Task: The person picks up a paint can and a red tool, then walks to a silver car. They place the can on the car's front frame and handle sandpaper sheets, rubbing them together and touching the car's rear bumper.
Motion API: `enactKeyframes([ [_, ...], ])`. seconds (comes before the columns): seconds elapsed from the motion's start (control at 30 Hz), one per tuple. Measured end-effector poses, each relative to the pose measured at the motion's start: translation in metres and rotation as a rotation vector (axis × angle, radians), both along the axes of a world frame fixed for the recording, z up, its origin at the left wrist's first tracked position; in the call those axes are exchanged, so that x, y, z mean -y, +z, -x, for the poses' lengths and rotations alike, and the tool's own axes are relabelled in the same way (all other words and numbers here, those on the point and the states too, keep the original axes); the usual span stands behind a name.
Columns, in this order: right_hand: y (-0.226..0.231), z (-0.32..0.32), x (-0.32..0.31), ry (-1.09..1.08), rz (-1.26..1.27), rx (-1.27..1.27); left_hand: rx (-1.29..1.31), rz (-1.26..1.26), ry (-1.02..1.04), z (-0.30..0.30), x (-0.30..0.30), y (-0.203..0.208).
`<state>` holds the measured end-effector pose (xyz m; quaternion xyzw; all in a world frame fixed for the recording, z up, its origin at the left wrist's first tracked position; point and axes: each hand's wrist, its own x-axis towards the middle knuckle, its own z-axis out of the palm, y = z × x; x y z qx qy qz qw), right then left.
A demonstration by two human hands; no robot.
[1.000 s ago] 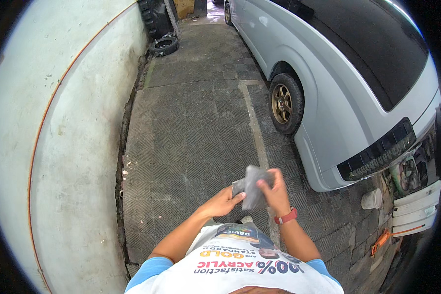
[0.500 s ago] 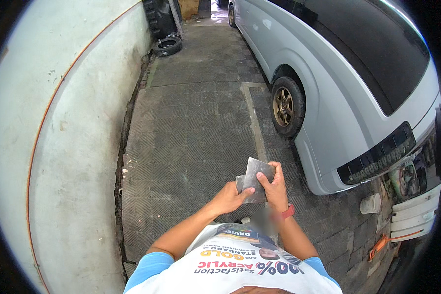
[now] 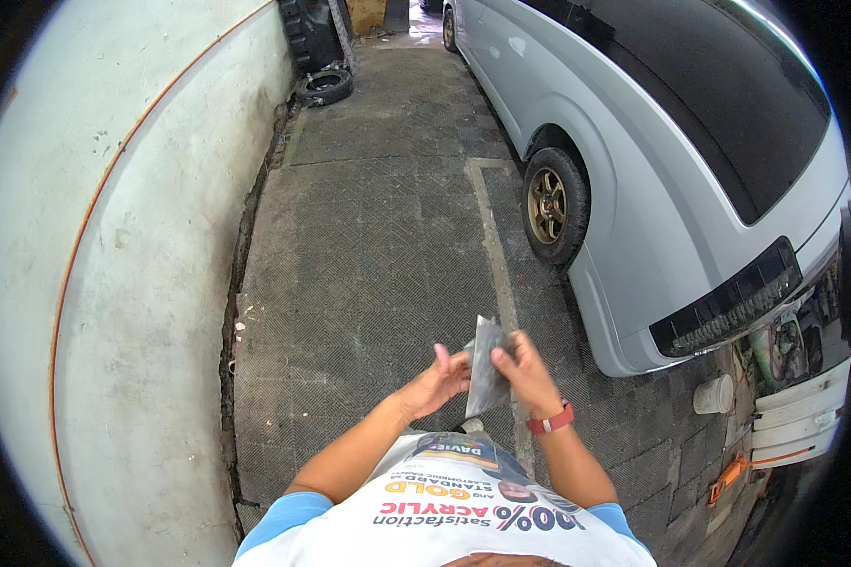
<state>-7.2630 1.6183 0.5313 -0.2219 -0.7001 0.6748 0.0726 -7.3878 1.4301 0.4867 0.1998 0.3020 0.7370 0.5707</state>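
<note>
In front of my body, my right hand (image 3: 529, 376) grips a thin flat grey sheet (image 3: 486, 369) with a pale edge, its thumb pressed on the near face. The sheet stands tilted, nearly edge-on, and I cannot make out what it is made of. My left hand (image 3: 433, 383) is just left of it, thumb raised and apart from the fingers. The left fingers reach toward the back of the sheet, where their tips are partly hidden; whether they touch it I cannot tell.
A silver van (image 3: 624, 189) with a bronze-rimmed wheel (image 3: 555, 206) stands along the right. A pale wall (image 3: 161, 283) runs along the left. A loose tyre (image 3: 324, 87) lies far off by the wall. At right are a white bucket (image 3: 714, 395) and an orange tool (image 3: 728, 479).
My left thumb has lifted off the sheets and that hand has moved slightly left and opened. The sheet in my right hand has turned more edge-on; the second piece no longer shows clearly.
</note>
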Motion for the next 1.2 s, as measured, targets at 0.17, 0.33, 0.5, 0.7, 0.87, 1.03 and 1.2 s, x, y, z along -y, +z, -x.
enactKeyframes([
  [0.17, -0.017, -0.009, 0.019, 0.113, 0.357, -0.107, -0.202, 0.150, 0.236, 0.016, 0.006, 0.002],
  [0.33, -0.036, -0.002, 0.009, -0.331, 0.832, -0.062, -0.272, 0.310, 0.373, 0.019, 0.010, 0.004],
  [0.5, -0.022, 0.003, -0.016, -0.268, 0.660, -0.095, -0.503, 0.366, 0.338, 0.021, 0.016, 0.002],
  [0.7, -0.015, 0.043, -0.011, -0.298, -0.316, -0.062, -0.533, 0.315, 0.273, 0.026, 0.020, 0.000],
  [0.87, -0.015, 0.066, 0.008, -0.482, 0.025, -0.160, -0.645, 0.395, 0.254, 0.039, 0.032, 0.003],
  [1.03, -0.016, 0.095, 0.036, 0.198, -0.465, -0.153, -0.802, 0.502, 0.246, 0.063, 0.048, 0.010],
  [1.2, -0.023, 0.132, 0.051, -0.411, -0.058, -0.131, -0.852, 0.578, 0.383, 0.082, 0.057, 0.018],
])
